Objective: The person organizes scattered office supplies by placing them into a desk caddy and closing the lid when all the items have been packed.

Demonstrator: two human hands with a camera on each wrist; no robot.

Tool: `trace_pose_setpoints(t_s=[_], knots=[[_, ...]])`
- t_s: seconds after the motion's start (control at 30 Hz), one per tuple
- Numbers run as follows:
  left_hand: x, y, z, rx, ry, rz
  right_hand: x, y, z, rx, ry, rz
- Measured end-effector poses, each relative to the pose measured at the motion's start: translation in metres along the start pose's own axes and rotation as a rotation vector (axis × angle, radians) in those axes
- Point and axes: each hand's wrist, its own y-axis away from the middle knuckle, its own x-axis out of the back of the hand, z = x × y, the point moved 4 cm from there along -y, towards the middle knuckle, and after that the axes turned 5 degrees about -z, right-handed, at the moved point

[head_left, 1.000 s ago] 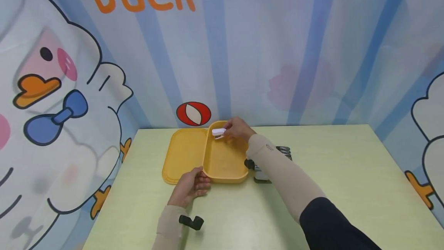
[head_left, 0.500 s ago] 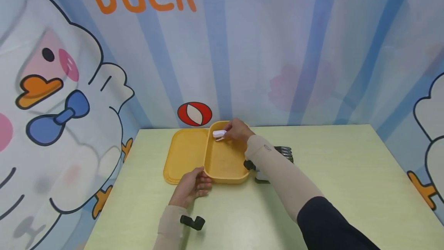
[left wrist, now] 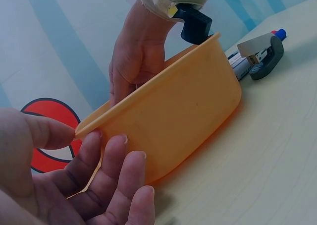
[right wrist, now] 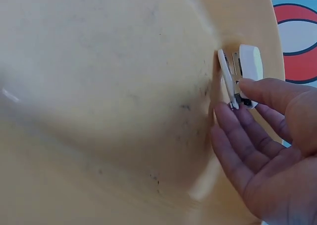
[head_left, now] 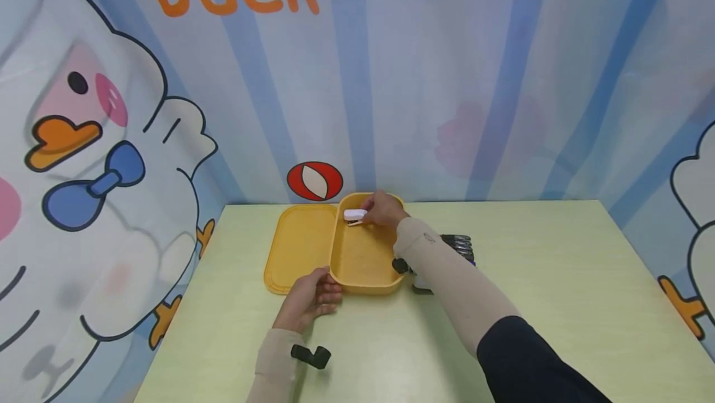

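A small white stapler (head_left: 354,214) is pinched by my right hand (head_left: 385,209) inside the yellow box (head_left: 365,260), near its far left corner. In the right wrist view, the thumb and fingers hold the stapler (right wrist: 251,64) at its hinge end, its two arms spread apart, close to the box wall. At the near left corner, my left hand (head_left: 307,300) pinches the box rim between thumb and index finger. The other fingers curl loosely by the outer wall (left wrist: 168,121) in the left wrist view. No other thing shows in the visible part of the box.
A yellow lid (head_left: 298,248) lies flat against the box's left side. Beyond the box, partly behind my right forearm, are several black pens (head_left: 459,245) and a larger stapler (left wrist: 270,59) with a dark base. A printed curtain (head_left: 402,80) rises behind the table.
Both hands keep their holds on the stapler and the box rim. The head view has shifted slightly; otherwise hardly anything differs.
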Motion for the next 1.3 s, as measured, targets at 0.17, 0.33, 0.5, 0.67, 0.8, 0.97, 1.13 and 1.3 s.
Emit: trace_pose_setpoints(t_s=[0.17, 0.33, 0.5, 0.67, 0.8, 0.97, 1.13, 1.3], knots=[[-0.001, 0.001, 0.001, -0.005, -0.007, -0.008, 0.001, 0.002, 0.0, 0.018, 0.062, 0.023], [-0.003, 0.001, 0.002, -0.004, -0.01, -0.01, 0.001, 0.007, -0.003, 0.013, 0.099, 0.052], [-0.003, 0.0, 0.001, -0.001, -0.014, -0.009, 0.001, 0.012, -0.003, -0.008, 0.121, 0.074], [-0.004, 0.0, 0.001, 0.002, -0.015, -0.009, 0.002, 0.014, -0.005, 0.009, 0.148, 0.081], [-0.004, 0.0, 0.001, 0.016, -0.003, -0.001, 0.003, 0.015, -0.005, 0.011, 0.122, 0.062], [-0.003, 0.0, 0.001, 0.023, 0.006, 0.003, 0.006, 0.016, -0.007, -0.001, 0.123, 0.041], [-0.002, 0.0, 0.001, 0.016, 0.006, 0.002, 0.011, 0.018, -0.011, 0.022, 0.161, 0.021], [0.0, 0.001, 0.0, 0.002, 0.014, -0.004, 0.017, 0.022, -0.017, 0.1, 0.167, 0.005]])
